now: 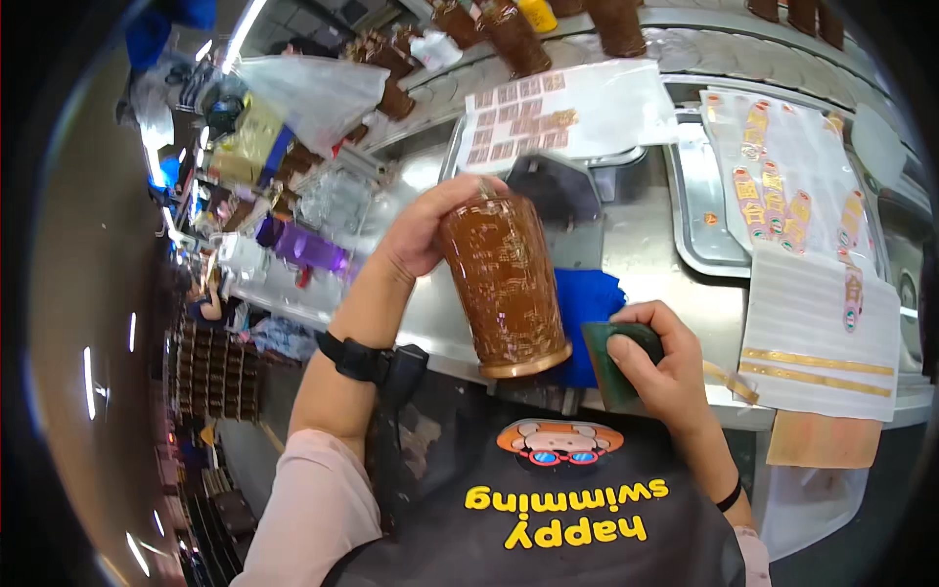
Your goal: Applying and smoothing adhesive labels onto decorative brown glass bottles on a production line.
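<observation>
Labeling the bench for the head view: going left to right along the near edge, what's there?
Black wristband → left hand → brown jar → blue cloth → right hand holding a dark green pad → white gold-striped sheet.

The scene is lit brightly from above; a long ceiling lamp is seen at the upper left, burnt out to white; strong glare is thrown back by the metal counter and by the clear plastic sheets; straight edges are bent strongly toward the rim, where a black border is left; the left side is smeared and dim; the centre is rendered fairly sharp.
</observation>
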Demonstrator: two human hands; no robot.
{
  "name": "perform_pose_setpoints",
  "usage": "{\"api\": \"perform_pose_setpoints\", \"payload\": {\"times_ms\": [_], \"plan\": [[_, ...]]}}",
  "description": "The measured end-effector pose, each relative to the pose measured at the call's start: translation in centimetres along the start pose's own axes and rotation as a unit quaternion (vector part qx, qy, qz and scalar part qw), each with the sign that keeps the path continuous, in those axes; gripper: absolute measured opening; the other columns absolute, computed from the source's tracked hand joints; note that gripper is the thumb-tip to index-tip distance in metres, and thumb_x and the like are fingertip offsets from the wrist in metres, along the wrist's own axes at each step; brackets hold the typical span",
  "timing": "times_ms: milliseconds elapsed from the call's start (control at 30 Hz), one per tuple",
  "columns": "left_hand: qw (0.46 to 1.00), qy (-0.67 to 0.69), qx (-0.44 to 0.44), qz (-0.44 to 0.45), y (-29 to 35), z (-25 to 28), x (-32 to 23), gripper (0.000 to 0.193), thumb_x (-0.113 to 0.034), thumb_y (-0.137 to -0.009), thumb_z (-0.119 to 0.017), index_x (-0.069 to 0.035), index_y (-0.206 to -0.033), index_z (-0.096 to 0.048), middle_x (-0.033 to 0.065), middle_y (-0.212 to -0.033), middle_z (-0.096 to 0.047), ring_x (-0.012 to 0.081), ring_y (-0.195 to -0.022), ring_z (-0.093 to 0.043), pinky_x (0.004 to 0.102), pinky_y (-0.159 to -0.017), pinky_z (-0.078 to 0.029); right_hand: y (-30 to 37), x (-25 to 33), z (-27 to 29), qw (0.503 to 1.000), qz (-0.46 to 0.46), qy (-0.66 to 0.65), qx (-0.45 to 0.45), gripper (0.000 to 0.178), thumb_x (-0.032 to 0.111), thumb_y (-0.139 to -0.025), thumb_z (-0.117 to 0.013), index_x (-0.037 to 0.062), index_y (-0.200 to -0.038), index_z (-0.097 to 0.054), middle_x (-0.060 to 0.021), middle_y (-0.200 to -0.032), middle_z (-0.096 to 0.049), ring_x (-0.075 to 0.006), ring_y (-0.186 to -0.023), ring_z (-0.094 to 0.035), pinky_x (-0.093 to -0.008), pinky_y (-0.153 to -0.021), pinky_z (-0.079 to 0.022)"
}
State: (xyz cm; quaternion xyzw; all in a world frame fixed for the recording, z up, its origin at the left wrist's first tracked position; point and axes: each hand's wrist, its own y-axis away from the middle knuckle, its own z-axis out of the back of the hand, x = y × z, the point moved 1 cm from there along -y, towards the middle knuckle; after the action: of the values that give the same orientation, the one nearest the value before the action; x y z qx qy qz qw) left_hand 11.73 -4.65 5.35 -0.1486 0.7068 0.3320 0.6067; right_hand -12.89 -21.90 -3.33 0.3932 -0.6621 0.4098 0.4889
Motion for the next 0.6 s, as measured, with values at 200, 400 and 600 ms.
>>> {"api": "perform_pose_setpoints", "payload": {"times_ms": [200, 400, 600], "plan": [[0.992, 0.061, -0.084, -0.072, 3.1, 1.9, 1.8, 0.028, -0.022, -0.097, -0.053, 0.0, -0.113, -0.06, 0.0093, -0.105, -0.067, 0.0153, -0.094, -0.065, 0.0287, -0.084, -0.052, -1.0, 1.0, -1.6, 0.998, 0.018, 0.067, -0.01, 0.023, 0.008, -0.079, -0.071, 0.0014, -0.099, -0.06, -0.0065, -0.078, -0.062, -0.0147, -0.07, -0.059, -0.029, -0.064, -0.047], [0.975, 0.084, -0.16, -0.13, 5.4, 2.7, 3.9, 0.025, -0.021, -0.097, -0.054, 0.0, -0.109, -0.061, 0.0078, -0.101, -0.068, 0.0135, -0.088, -0.065, 0.0274, -0.079, -0.053, -0.6, 2.8, -4.0, 0.912, 0.327, 0.201, 0.145, 0.027, 0.006, -0.069, -0.074, 0.0071, -0.094, -0.065, -0.0088, -0.08, -0.057, -0.0263, -0.071, -0.057, -0.0361, -0.061, -0.043], [0.973, 0.081, -0.141, -0.164, 6.4, 2.0, 3.8, 0.025, -0.024, -0.097, -0.056, -0.001, -0.106, -0.062, 0.0059, -0.095, -0.068, 0.0108, -0.084, -0.065, 0.0252, -0.077, -0.052, -1.5, 0.4, -1.6, 0.996, -0.065, 0.027, -0.052, 0.014, 0.01, -0.085, -0.064, 0.0016, -0.096, -0.061, -0.0025, -0.078, -0.062, -0.0054, -0.071, -0.055, -0.0219, -0.064, -0.046]]}}
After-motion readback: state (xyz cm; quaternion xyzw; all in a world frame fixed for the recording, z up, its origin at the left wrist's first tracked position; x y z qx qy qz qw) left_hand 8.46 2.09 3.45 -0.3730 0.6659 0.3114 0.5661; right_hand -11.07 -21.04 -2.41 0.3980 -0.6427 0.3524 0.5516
